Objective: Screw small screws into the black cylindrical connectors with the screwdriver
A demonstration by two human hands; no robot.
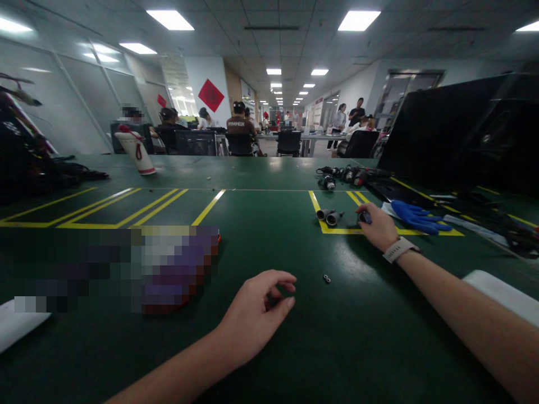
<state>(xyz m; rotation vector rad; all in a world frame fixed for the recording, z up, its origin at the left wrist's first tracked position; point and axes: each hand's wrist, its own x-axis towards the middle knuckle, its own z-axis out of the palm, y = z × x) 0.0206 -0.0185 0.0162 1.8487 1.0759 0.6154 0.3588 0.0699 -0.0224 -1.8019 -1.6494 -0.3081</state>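
Grey metal fittings [334, 219] sat by the yellow tape [349, 231], just beside the right hand [379, 227]. Its fingers were curled closely around a similar dark part [365, 217]; whether that touched the bench [269, 247] was unclear. Picking or placing seemed underway, calling for a steady fingertip hold. The left hand [261, 306], loosely half-curled, held nothing.
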